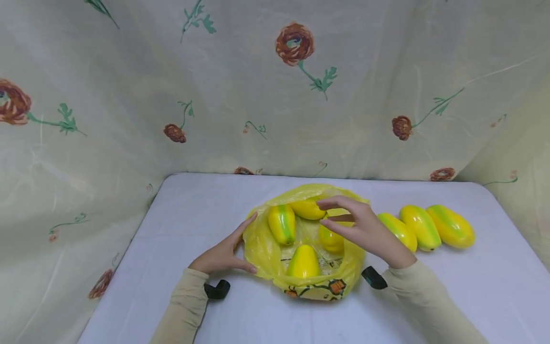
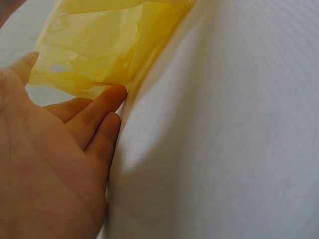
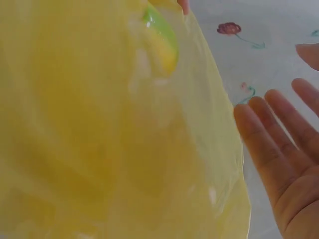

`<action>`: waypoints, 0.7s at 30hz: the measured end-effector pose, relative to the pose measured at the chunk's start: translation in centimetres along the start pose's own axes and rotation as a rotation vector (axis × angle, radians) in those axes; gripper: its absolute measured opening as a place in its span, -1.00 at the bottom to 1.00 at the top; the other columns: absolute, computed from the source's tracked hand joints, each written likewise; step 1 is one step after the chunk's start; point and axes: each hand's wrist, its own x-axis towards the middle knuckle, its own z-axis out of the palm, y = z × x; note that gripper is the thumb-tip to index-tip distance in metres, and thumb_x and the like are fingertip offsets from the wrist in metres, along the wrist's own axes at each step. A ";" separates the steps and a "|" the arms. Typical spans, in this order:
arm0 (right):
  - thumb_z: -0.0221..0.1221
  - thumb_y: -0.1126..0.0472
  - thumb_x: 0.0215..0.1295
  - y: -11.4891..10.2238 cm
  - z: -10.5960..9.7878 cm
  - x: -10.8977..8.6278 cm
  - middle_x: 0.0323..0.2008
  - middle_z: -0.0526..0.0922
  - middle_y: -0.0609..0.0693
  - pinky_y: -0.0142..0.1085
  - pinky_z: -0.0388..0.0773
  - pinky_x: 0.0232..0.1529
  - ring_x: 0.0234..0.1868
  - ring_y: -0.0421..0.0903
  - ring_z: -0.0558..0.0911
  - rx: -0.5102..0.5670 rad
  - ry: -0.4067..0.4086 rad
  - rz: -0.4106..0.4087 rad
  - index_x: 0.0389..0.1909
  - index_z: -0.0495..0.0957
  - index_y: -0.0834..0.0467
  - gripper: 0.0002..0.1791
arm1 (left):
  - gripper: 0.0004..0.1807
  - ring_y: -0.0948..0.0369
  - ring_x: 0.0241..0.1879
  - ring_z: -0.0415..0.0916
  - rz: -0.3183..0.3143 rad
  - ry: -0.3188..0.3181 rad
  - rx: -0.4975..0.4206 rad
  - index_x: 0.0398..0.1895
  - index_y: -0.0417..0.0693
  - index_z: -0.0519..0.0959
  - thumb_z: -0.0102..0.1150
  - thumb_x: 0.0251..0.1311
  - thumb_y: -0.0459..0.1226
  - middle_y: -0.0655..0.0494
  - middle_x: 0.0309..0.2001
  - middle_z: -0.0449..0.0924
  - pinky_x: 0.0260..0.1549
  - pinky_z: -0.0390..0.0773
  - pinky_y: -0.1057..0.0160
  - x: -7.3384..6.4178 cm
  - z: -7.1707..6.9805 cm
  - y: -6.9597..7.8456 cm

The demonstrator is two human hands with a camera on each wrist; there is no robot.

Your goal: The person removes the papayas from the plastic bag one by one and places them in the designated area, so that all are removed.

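A thin yellow plastic bag sits wide-mouthed on the table, with a printed picture on its front. Inside lie several glossy yellow fruits with green streaks, mango-like in shape, among them one at the left and one at the front. My left hand rests along the bag's left side, fingers and thumb spread; its fingertips meet the yellow film in the left wrist view. Over the bag's right rim hovers my right hand, fingers apart and nothing between them. It partly hides a fruit below.
Three more such fruits lie in a row right of the bag: a near one, a middle one and a far one. A white cloth covers the table. Behind it hangs a flowered curtain.
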 end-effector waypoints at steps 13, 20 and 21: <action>0.27 0.09 0.29 -0.1 0.8 2.9 0.18 0.55 0.08 -0.14 0.66 0.02 0.17 0.06 0.56 -0.077 -0.143 0.086 0.19 0.50 0.01 -0.55 | 0.35 0.17 0.57 -0.34 -0.001 0.005 0.020 0.46 0.76 -0.24 0.60 -0.29 0.06 0.47 0.55 -0.32 0.49 -0.16 -0.19 0.2 0.0 0.0; 0.26 0.14 0.30 0.1 1.9 4.6 0.25 0.49 0.15 -0.16 0.65 0.05 0.21 0.12 0.53 -0.067 -0.264 0.148 0.25 0.44 0.20 -0.47 | 0.36 0.15 0.57 -0.33 0.011 0.006 0.021 0.46 0.78 -0.23 0.61 -0.32 0.08 0.46 0.56 -0.32 0.48 -0.15 -0.21 0.1 -0.1 -0.2; 0.26 0.12 0.30 0.1 2.1 4.9 0.25 0.49 0.16 -0.16 0.64 0.06 0.21 0.12 0.52 -0.079 -0.276 0.155 0.25 0.44 0.21 -0.46 | 0.36 0.16 0.57 -0.33 0.012 0.006 0.021 0.45 0.78 -0.23 0.61 -0.32 0.09 0.47 0.55 -0.32 0.49 -0.15 -0.20 0.2 -0.1 -0.3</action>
